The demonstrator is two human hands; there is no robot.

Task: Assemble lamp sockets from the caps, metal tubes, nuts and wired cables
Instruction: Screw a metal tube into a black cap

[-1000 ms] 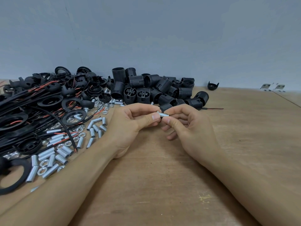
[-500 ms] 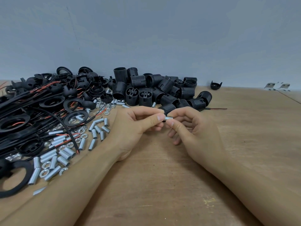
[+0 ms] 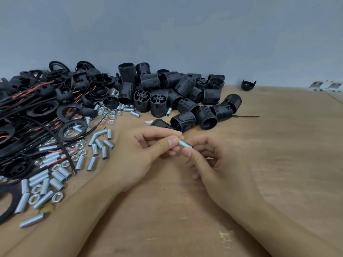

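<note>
Above the bare wooden tabletop (image 3: 213, 210), the left hand (image 3: 137, 154) and right hand (image 3: 213, 164) meet, each pinching one end of a short silver threaded metal tube (image 3: 184, 145) between thumb and fingertips (whether a nut sits on it cannot be told). Behind them lies a heap of black ribbed plastic socket shells (image 3: 176, 97); to the left, loose silver tubes and hex nuts (image 3: 55, 177) beside tangled black and red wired cables (image 3: 27, 127).

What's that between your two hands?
A small metal tube, pinched by the left hand at one end and the right hand at the other, in the head view.
</note>
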